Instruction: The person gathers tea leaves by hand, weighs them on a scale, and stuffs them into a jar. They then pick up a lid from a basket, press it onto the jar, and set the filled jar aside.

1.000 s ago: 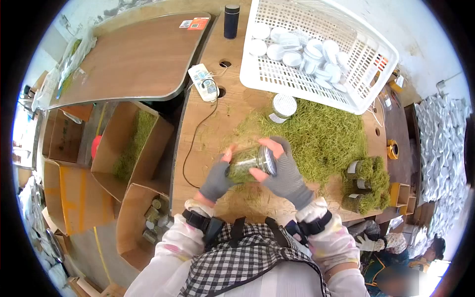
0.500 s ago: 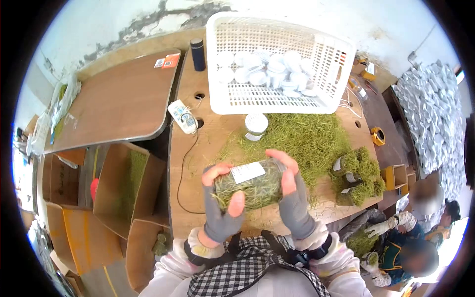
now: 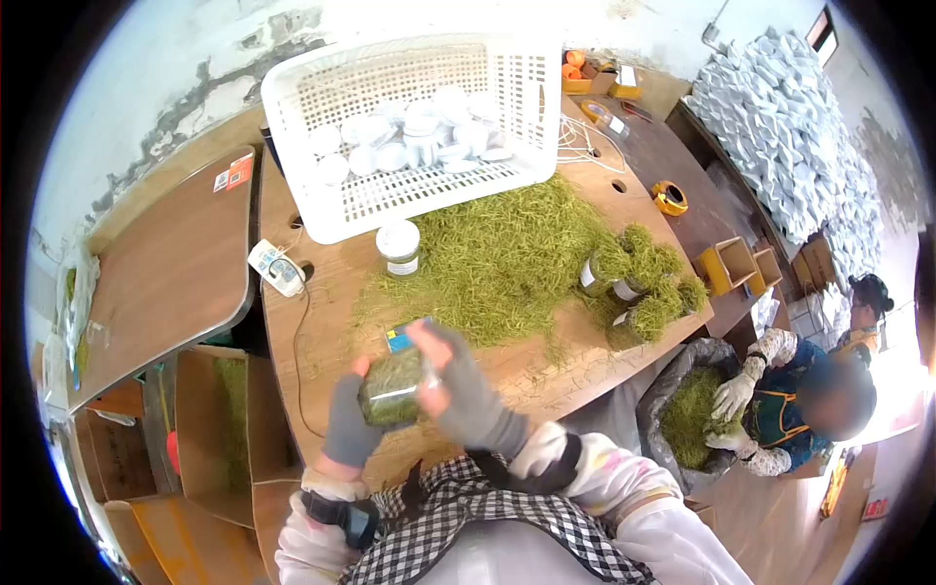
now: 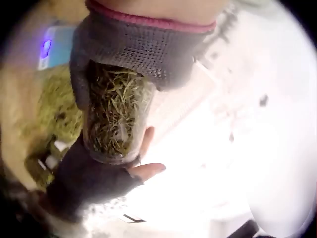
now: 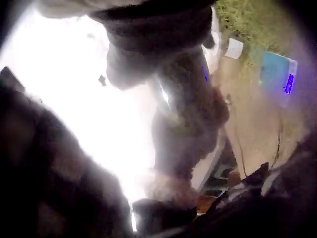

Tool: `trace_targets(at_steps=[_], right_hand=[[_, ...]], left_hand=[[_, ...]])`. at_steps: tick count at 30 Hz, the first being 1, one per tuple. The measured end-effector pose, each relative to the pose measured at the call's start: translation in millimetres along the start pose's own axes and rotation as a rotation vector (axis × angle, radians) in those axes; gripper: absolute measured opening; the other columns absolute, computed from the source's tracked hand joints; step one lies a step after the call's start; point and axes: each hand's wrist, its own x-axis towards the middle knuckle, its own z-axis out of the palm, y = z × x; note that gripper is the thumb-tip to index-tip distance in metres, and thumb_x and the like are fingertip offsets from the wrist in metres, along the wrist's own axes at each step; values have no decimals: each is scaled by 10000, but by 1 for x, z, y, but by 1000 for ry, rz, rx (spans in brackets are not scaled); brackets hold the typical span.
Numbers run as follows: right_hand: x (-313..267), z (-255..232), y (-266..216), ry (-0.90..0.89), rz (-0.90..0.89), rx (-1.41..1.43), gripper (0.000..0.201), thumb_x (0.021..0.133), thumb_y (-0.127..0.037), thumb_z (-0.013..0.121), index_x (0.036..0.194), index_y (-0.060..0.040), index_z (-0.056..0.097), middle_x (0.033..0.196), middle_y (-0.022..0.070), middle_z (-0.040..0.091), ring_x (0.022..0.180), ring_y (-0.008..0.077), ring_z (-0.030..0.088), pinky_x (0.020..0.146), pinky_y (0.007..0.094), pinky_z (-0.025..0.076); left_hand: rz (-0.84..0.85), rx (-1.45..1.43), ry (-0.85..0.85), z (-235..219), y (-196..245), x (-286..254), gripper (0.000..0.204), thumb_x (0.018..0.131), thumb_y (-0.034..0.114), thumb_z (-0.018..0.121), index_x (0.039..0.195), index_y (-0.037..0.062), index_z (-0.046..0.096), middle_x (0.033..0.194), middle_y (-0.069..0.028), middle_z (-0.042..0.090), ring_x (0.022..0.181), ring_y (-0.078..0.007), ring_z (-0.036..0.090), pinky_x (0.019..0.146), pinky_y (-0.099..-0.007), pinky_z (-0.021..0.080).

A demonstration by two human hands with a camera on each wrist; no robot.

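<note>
Both hands wear grey fingerless gloves and hold a glass jar [image 3: 392,398] packed with dried green strands, low over the table's front edge. My left hand [image 3: 353,421] grips its left end, with the thumb up along the side. At the other end, my right hand [image 3: 470,395] bends its fingers over the jar. A small blue and yellow patch [image 3: 398,338] shows beside the right fingertips. In the left wrist view, strands press against the glass of the jar [image 4: 119,116] between the two hands. The right wrist view shows the jar [image 5: 183,94] dark and blurred.
Loose green strands [image 3: 497,258] cover the middle of the table, beside a white-lidded jar [image 3: 398,248]. A white basket [image 3: 409,210] of white lids stands behind. Several overfilled jars [image 3: 639,283] stand right. Another person [image 3: 780,400] works at a lined bin [image 3: 673,375]; cardboard boxes [image 3: 210,429] sit left.
The head view has swung to the right. The jar has been turned between the hands: its metallic lid showed first, then a white label facing up, now mostly bare glass.
</note>
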Motion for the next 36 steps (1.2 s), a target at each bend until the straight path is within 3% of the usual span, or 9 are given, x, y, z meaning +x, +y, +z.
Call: trace_targets(at_steps=[4,6,11,15,21,24,27,29,36], right_hand=[[-6,-4,43,-162,660,675,539,1126,-471,306,1377,-47,525,1271,130,621,1177,251,594,1068,383,450],[-15,-14,53,-188,745,788,579,1122,-504,296,1379,-40,528,1290,123,622,1186,246,599,1066,379,459],[-16,-58,91,-365,987,1280,772,1069,-655,277,1455,-19,482,1381,122,606,1250,223,606,1071,368,491],[-33,-103,99,39,1036,851,630,1091,-569,366,1396,-47,544,1336,133,618,1185,259,629,1026,405,510],[-187,-238,234,676,814,-123,485,985,-179,704,1405,-35,509,1305,64,566,1178,204,546,997,333,460],[-186,-256,232,703,774,-243,943,785,-162,900,1519,64,352,1424,173,462,1330,268,448,1147,380,359],[-179,-266,275,525,701,-525,1134,682,-164,963,1558,77,284,1498,233,445,1387,305,436,1168,393,359],[-143,-251,269,567,818,-364,1158,652,-129,973,1558,80,283,1499,246,461,1338,310,502,1131,396,420],[-124,-243,286,482,723,-356,1124,716,-83,923,1575,76,215,1483,224,468,1332,287,504,1136,395,420]], left_hand=[[220,61,128,42,-14,-11,406,1016,331,622,1295,63,501,1171,-127,623,1024,-221,637,897,-356,527],[766,976,148,56,-9,-12,470,992,332,652,1305,22,490,1181,-113,564,1053,-214,582,910,-351,491],[749,1018,34,75,-18,4,444,982,295,677,1297,39,498,1174,-109,523,1044,-191,528,938,-344,447],[475,645,63,59,-23,18,458,961,301,716,1281,48,508,1077,-100,555,965,-196,552,848,-353,480],[368,1304,221,-107,-4,-66,416,911,289,759,1188,40,575,1025,-106,607,939,-218,606,842,-361,502],[-53,1242,309,-148,-4,-145,484,858,323,793,1188,27,600,999,-164,657,968,-316,644,875,-422,518],[-676,1815,447,-166,-28,-183,567,822,378,809,1208,12,614,999,-209,688,1009,-384,654,906,-468,522],[-533,1784,253,-158,-42,-176,742,836,505,761,1330,-16,575,1301,-292,613,1132,-472,600,965,-504,504],[-41,1643,303,-111,-40,-90,652,873,415,743,1287,-51,555,1265,-281,601,1140,-477,586,962,-504,494]])
